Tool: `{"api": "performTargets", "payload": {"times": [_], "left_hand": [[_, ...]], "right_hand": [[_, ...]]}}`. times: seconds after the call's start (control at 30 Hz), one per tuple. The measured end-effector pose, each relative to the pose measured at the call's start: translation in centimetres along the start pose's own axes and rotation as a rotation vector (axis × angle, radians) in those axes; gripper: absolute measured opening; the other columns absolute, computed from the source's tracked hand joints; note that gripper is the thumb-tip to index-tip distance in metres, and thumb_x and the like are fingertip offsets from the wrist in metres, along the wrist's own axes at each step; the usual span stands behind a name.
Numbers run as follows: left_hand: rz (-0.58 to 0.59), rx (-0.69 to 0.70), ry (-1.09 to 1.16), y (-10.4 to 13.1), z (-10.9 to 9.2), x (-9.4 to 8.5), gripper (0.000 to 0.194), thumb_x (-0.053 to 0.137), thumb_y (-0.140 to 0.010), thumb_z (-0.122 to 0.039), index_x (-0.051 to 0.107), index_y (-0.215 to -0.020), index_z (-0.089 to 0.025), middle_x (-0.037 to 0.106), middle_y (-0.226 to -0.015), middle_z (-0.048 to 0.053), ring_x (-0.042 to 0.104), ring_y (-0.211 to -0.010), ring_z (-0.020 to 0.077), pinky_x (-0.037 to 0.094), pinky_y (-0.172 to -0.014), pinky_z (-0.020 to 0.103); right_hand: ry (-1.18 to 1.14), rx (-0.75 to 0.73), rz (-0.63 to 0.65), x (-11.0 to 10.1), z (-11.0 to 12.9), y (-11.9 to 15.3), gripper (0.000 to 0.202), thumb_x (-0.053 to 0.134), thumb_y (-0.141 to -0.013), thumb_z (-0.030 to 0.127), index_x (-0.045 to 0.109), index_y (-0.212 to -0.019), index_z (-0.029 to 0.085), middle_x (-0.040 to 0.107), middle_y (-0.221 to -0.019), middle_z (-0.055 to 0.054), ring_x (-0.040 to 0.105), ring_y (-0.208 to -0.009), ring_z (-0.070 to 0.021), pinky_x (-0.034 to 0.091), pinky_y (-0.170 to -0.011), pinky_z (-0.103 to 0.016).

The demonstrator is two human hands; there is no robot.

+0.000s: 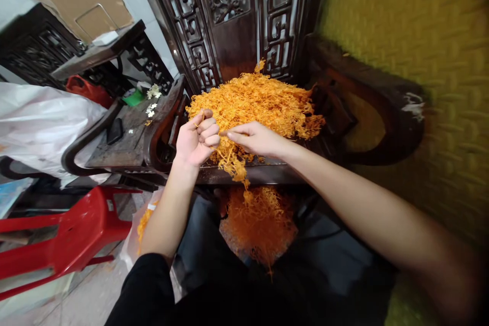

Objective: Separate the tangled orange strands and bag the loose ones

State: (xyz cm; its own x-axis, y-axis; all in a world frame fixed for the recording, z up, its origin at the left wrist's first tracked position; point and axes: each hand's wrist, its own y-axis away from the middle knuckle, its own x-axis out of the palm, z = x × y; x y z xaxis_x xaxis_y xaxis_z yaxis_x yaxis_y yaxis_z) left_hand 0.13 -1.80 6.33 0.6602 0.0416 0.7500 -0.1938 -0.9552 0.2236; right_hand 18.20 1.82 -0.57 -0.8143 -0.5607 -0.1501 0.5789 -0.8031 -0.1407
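A large heap of orange stringy pieces (255, 102) lies on the seat of a dark carved wooden chair. In front of the heap, my left hand (198, 137) is palm up with its fingers curled round some orange strands. A knotted orange cluster (234, 164) hangs below it over the seat's front edge. My right hand (254, 138) reaches in from the right, thumb and forefinger pinched together close to the left fingertips. What sits between the right fingertips is too small to make out. More orange strands (260, 219) lie lower down, between my legs.
Left of the chair, a small wooden table (126, 147) bears a dark phone-like object (114, 131), a green item (133, 97) and white bits. A red plastic chair (82, 229) stands at the lower left. Beside my left forearm is a translucent bag (133, 237). White sheeting (38, 122) covers something farther left.
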Motion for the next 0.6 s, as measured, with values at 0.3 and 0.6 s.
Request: {"api": "performTargets", "payload": {"times": [0.3,0.6], "left_hand": [[-0.04,0.048,0.015,-1.0,0.0,-0.4,0.033,0.037,-0.109,-0.022,0.056,-0.083,-0.015,0.028,-0.052,-0.008,0.028,-0.039,0.003,0.022,-0.039,0.016],[-0.081,0.042,0.048,-4.4,-0.1,-0.5,0.038,0.033,-0.11,-0.023,0.055,-0.08,-0.015,0.026,-0.05,-0.009,0.026,-0.037,0.0028,0.022,-0.038,0.016]], "right_hand": [[-0.452,0.188,0.066,1.9,-0.1,-1.4,0.045,0.068,-0.092,0.055,0.044,-0.074,0.022,0.036,-0.051,0.01,0.029,-0.038,-0.0045,0.017,-0.035,-0.019],[-0.503,0.249,0.076,0.8,-1.4,-1.9,0.043,0.09,-0.071,0.023,0.068,-0.107,0.014,0.056,-0.058,0.007,0.053,-0.045,-0.0079,0.049,-0.04,-0.021]]}}
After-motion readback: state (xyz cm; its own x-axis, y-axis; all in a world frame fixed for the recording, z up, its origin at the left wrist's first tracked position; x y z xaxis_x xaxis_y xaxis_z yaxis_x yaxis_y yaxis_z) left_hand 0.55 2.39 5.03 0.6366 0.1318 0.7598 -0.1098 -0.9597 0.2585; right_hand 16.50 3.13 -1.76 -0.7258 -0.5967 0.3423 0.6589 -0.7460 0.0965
